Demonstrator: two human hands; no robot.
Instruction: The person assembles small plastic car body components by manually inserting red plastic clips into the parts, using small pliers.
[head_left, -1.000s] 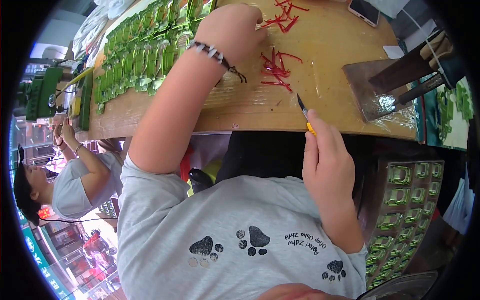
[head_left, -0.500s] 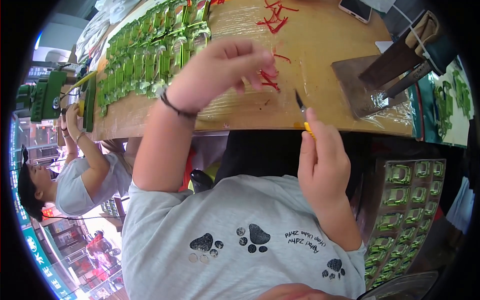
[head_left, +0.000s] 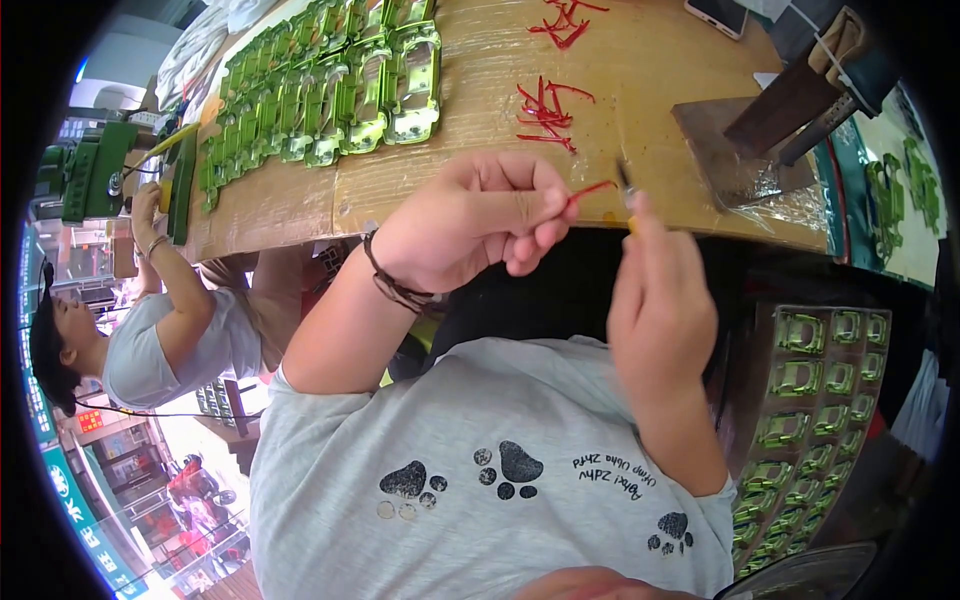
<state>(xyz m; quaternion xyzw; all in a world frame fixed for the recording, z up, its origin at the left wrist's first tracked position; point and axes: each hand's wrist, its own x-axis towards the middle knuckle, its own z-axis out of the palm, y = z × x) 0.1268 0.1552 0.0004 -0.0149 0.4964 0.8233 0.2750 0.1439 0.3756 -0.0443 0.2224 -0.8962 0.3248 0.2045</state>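
Note:
Pinched between thumb and fingers of my left hand (head_left: 465, 225) is a thin red plastic piece (head_left: 596, 187), its free end pointing right. My right hand (head_left: 662, 300) is closed round a craft knife (head_left: 628, 185) with a dark blade and a yellow handle, slightly blurred. The blade is up beside the tip of the red piece; whether they touch I cannot tell. Both hands are over the table's near edge. Beyond them on the tabletop (head_left: 480, 110) lies a small pile of red pieces (head_left: 548, 118), with another red pile (head_left: 568, 25) farther back.
Rows of shiny green plastic parts (head_left: 330, 95) cover the table's left. At right stands a brown base plate (head_left: 700, 130) with slanted posts. A phone (head_left: 717, 15) lies at the back. A tray of green parts (head_left: 800, 380) is at lower right. A co-worker (head_left: 180, 330) works by a green machine (head_left: 95, 180) at left.
My left hand has come back toward me from the red pile and now holds a red piece. The knife in my right hand has moved slightly up and right.

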